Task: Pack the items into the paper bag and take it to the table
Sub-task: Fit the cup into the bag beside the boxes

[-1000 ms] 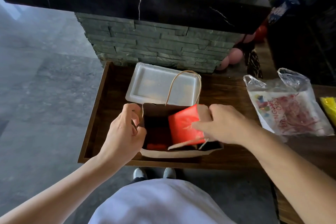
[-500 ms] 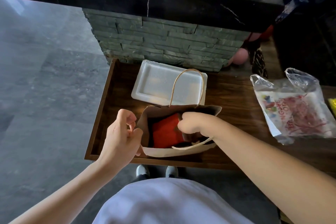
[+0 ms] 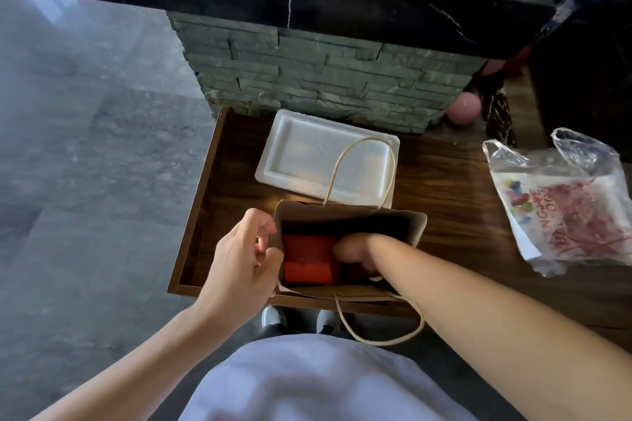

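Paper bag (image 3: pixel 415 227) rim pinched in left grip (image 3: pixel 244 258), right grip (image 3: pixel 355 251) inside, closure unclear

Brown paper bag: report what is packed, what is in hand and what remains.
Done: a red flat packet lies inside the brown paper bag. In hand: the left hand pinches the bag's left rim open, while the right hand is down inside beside the packet; its grip is hidden. Left: the white foam tray and the clear plastic bag lie outside on the wooden counter; the bag is not lifted.
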{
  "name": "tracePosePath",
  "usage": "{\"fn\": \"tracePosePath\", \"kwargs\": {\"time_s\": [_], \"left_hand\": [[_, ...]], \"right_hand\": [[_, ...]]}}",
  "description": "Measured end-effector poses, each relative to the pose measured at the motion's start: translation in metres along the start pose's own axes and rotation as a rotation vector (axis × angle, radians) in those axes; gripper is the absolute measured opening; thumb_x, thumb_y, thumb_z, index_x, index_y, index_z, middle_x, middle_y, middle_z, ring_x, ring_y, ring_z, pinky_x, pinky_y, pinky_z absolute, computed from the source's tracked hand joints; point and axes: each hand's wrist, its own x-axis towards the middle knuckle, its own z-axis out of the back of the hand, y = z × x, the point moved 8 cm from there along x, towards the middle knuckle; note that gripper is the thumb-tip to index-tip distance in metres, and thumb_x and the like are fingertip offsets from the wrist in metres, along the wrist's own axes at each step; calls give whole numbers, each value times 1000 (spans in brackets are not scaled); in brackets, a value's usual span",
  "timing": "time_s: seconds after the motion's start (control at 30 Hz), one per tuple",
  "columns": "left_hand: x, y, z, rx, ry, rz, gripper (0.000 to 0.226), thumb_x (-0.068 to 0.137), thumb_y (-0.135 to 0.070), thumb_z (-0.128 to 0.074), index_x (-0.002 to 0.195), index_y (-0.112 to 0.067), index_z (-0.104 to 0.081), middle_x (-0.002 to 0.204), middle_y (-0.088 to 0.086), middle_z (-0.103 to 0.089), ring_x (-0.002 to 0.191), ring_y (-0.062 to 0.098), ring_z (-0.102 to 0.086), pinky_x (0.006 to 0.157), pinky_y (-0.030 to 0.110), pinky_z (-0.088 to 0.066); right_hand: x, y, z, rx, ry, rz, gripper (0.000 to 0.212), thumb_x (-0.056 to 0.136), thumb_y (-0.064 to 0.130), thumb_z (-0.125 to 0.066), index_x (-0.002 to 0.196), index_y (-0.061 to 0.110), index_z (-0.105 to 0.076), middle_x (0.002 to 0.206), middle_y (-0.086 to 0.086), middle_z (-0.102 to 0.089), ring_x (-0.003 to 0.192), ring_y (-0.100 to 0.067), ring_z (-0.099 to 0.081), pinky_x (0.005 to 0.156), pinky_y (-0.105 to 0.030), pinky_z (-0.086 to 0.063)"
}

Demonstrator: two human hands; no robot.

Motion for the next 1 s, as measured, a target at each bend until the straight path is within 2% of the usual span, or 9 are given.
{"fn": "tracePosePath", "kwargs": {"time_s": [0.07,0.13,0.2,0.33,0.53,0.67,0.73,0.9,1.0], "left_hand": [[-2,-2,-1,-4,3,-13,48,88,11,-55,87,-36,-43,76,-10,-53,50,23,-62,39,10,-41],[-2,-3,-4,-5,10,-17,46,90,9,-56,88,-36,-44,79,-13,-53,55,24,-61,41,8,-42],[-2,-5,-6,-1,13,-26,44,90,7,-56,89,-35,-44,82,-15,-53,58,25,-61,42,7,-42],[-3,-8,-9,36,24,-62,38,89,6,-59,94,-29,-45,84,-16,-53,61,21,-62,42,9,-44],[0,-16,-12,71,28,-142,43,81,9,-62,92,-29,-45,76,-17,-51,60,4,-58,43,8,-38],[1,-17,-15,83,24,-143,42,81,8,-62,92,-29,-46,76,-18,-51,61,1,-58,45,7,-39],[1,-15,-17,80,30,-127,38,83,5,-62,93,-29,-48,79,-17,-52,65,2,-59,46,9,-41],[2,-10,-16,116,22,-94,31,86,0,-61,93,-28,-51,82,-14,-56,72,9,-60,48,15,-48],[1,-7,-14,119,25,-77,29,88,-2,-60,93,-29,-51,83,-13,-57,75,7,-60,50,15,-50]], "right_hand": [[-2,-2,0,41,-34,31,28,103,12,-41,128,8,-52,104,-7,-62,75,-20,-60,55,-21,-53],[-4,-5,3,39,-105,75,27,102,12,-41,125,7,-55,105,-9,-62,74,-17,-58,39,-18,-44],[-3,-8,3,37,-133,99,27,101,11,-42,124,6,-56,120,-16,-61,88,-21,-62,47,-18,-45],[-11,-6,24,-137,-251,160,33,101,19,-41,128,6,-58,129,-17,-59,115,-30,-57,83,-31,-44],[-29,4,78,-532,-616,253,30,94,22,-50,119,14,-64,120,-12,-66,106,-29,-62,82,-31,-45],[-14,-8,60,-802,-398,241,55,89,30,-59,142,24,-44,143,-15,-48,126,-36,-49,101,-42,-45],[-5,-16,45,-883,-303,196,57,93,28,-55,147,24,-37,149,-16,-41,132,-39,-42,106,-47,-41],[3,-23,29,-864,-318,158,39,100,23,-45,137,12,-51,139,-15,-54,125,-32,-52,105,-39,-41],[-7,-19,36,-839,-327,135,42,93,29,-57,132,13,-56,132,-13,-59,117,-30,-57,98,-37,-46]]}}
